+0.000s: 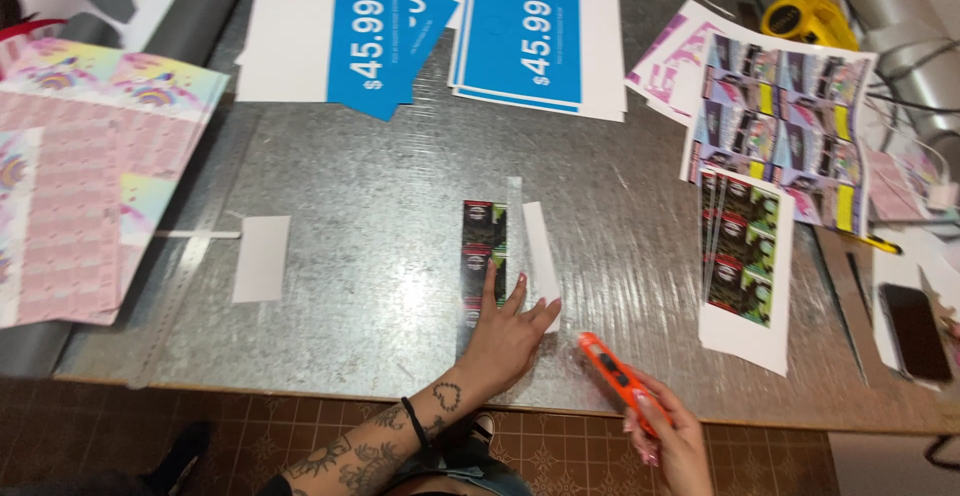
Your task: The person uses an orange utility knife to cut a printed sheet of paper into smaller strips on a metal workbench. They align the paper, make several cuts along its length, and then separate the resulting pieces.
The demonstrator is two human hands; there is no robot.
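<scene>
My left hand (510, 331) lies flat on the metal tabletop (380, 256), fingers spread, pressing the lower end of a narrow dark printed strip (484, 246) and a clear ruler (514, 218) beside it. A white paper offcut (540, 256) lies just right of the ruler, under my fingertips. My right hand (668, 431) is near the table's front edge, closed around an orange utility knife (612, 371) whose tip points up and left, apart from the strip.
Blue-and-white price signs (525, 41) lie at the back. Printed sticker sheets (780, 126) and a dark label sheet (745, 256) sit right, with a black phone (915, 331) and a yellow tool (805, 11). Pink patterned sheets (70, 196) lie left, a white slip (260, 258) near them.
</scene>
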